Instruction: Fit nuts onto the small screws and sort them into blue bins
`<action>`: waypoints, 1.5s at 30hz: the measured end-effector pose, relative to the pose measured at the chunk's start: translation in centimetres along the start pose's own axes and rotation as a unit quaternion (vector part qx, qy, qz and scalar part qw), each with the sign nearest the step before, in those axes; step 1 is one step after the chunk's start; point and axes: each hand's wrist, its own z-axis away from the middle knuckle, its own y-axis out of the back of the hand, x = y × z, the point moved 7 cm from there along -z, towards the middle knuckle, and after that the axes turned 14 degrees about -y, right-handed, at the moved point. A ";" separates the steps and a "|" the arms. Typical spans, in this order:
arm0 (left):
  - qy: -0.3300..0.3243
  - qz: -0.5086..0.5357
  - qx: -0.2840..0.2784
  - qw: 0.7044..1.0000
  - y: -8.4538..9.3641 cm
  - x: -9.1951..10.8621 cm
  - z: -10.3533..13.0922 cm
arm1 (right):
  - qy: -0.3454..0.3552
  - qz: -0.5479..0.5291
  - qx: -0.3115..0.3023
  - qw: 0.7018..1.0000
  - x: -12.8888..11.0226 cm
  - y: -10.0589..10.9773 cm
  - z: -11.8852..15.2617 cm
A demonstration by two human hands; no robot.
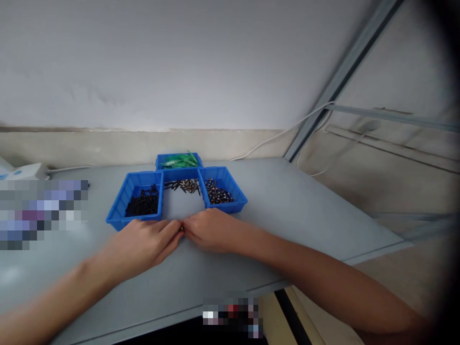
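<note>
My left hand point(153, 239) and my right hand point(212, 231) meet at the fingertips just in front of the blue bins, both closed in a pinch. Between them shows a tiny dark, brass-tinted part point(181, 229), mostly hidden by the fingers. Left of centre, a blue bin point(117, 203) holds black small pieces point(142, 203). The right blue bin point(235, 189) contains metallic and dark small parts point(218, 194). Beyond my hands, a loose pile of similar dark and metallic parts point(187, 185) lies on the table between these bins.
A third blue bin point(181, 173) with green pieces point(181, 160) stands at the back. The grey table point(287, 206) runs to the wall. A metal frame post point(338, 81) rises at right, with a white cable point(273, 137) near it. At far left lies a white device point(30, 171).
</note>
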 end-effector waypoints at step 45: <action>-0.002 -0.010 -0.094 0.996 -0.5 -0.5 -0.1 | 0.009 -0.005 0.030 1.000 0.0 -0.2 0.1</action>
